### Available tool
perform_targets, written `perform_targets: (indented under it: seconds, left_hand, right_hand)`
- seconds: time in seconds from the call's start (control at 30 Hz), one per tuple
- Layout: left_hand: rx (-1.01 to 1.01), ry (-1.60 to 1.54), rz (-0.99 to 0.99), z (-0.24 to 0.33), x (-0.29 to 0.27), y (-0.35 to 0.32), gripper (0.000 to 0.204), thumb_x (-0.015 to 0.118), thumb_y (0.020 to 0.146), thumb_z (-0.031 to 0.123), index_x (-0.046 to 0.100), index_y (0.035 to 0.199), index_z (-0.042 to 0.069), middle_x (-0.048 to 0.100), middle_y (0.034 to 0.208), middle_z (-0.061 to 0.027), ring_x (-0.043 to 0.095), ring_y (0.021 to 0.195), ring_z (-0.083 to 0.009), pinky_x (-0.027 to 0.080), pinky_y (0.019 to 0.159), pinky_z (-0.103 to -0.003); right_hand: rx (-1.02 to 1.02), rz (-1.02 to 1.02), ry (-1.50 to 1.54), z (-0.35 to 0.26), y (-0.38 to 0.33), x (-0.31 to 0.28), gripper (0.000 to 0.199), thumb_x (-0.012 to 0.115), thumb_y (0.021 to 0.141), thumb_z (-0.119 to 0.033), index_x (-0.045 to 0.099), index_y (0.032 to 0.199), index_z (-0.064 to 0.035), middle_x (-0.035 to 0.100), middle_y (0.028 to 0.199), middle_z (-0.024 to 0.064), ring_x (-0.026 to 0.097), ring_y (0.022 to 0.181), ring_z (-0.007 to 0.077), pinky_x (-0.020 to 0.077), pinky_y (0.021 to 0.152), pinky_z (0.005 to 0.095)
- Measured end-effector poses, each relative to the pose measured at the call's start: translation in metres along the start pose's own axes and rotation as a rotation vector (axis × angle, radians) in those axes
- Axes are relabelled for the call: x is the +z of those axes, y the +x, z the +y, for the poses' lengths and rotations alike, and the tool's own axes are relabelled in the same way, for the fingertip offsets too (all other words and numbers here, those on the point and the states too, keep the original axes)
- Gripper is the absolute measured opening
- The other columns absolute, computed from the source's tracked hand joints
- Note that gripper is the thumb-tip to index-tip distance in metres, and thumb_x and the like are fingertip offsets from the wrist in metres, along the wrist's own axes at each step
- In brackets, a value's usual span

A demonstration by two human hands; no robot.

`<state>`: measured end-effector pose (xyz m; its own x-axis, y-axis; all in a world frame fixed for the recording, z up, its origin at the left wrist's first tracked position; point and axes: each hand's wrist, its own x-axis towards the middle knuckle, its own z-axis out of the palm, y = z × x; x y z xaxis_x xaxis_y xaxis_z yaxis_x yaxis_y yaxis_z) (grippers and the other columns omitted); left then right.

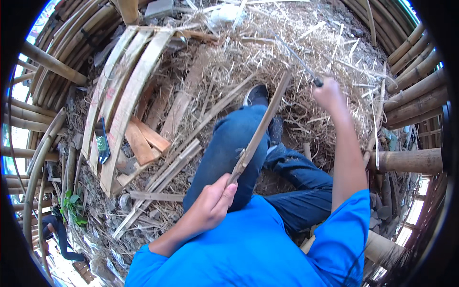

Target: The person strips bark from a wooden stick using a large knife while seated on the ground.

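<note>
A long bamboo strip (264, 125) slants up and away across my bent knee, with a rough, splintered node near its lower part. My left hand (213, 201) is closed round its near end, close to my lap. Out to the right, my right hand (330, 95) grips the dark handle of a long thin-bladed knife (300, 61). Its blade points up and to the left, beyond the strip's far end and apart from it. Beneath the blade lies a thick heap of pale shavings (311, 43).
At left, a slatted wooden pallet (125, 91) carries a phone (103, 141). Beside it lie short wooden blocks (141, 143) and loose split strips (179, 162). Bamboo pole walls (413, 91) curve round both sides. A thick bamboo post (406, 161) juts in at right.
</note>
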<state>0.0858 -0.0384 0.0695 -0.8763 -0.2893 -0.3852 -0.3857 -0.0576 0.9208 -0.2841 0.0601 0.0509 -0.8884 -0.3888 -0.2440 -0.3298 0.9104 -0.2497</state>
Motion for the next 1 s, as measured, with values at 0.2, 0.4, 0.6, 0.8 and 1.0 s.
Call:
perform_targets:
  seconds: [0.2,0.4,0.6,0.8,1.0]
  left_hand:
    - [-0.135,-0.447,-0.125,0.000,-0.005,0.012,0.032,0.037,0.105,0.031,0.048,0.089,0.006,0.032,0.059,0.0064,0.026,0.047,-0.0025,0.021,0.042,-0.021]
    - [-0.195,-0.536,-0.177,0.005,-0.014,0.014,0.036,0.037,0.104,0.030,0.056,0.095,0.001,0.032,0.053,0.0073,0.026,0.043,-0.0018,0.020,0.039,-0.022]
    - [-0.176,-0.784,-0.273,0.000,-0.016,0.023,0.035,0.041,0.103,0.034,0.053,0.087,0.005,0.034,0.052,0.0038,0.031,0.040,-0.0062,0.024,0.036,-0.021]
    - [-0.187,-0.884,-0.341,0.009,-0.015,0.024,0.027,0.051,0.100,0.030,0.043,0.081,0.012,0.033,0.058,0.0038,0.035,0.045,-0.0039,0.027,0.037,-0.019]
    - [-0.156,-0.688,-0.206,0.009,-0.013,0.020,0.023,0.055,0.099,0.026,0.044,0.087,0.010,0.038,0.057,0.0030,0.034,0.043,-0.0040,0.027,0.037,-0.019]
  right_hand:
    - [-0.160,0.116,0.356,0.032,-0.050,0.043,0.028,0.065,0.081,-0.024,0.060,0.084,0.0029,0.061,0.067,0.0151,0.060,0.061,0.0282,0.0473,0.061,0.0399]
    - [-0.231,0.038,0.965,0.032,-0.090,0.067,0.016,0.061,0.087,-0.009,0.052,0.097,-0.0014,0.052,0.072,-0.0019,0.043,0.063,0.0045,0.0359,0.055,0.0233]
    - [-0.322,0.121,1.003,0.005,-0.125,0.033,0.015,0.061,0.091,-0.010,0.053,0.102,-0.0025,0.047,0.072,-0.0048,0.041,0.062,0.0027,0.0347,0.054,0.0203]
    - [-0.534,0.067,0.698,-0.024,-0.147,0.017,0.020,0.071,0.081,-0.013,0.056,0.093,-0.0046,0.060,0.061,0.0094,0.063,0.052,0.0205,0.0463,0.050,0.0308]
    - [-0.815,0.132,0.401,-0.034,-0.149,0.021,0.021,0.076,0.070,-0.018,0.060,0.078,-0.0071,0.062,0.062,0.0117,0.064,0.057,0.0301,0.0486,0.051,0.0389]
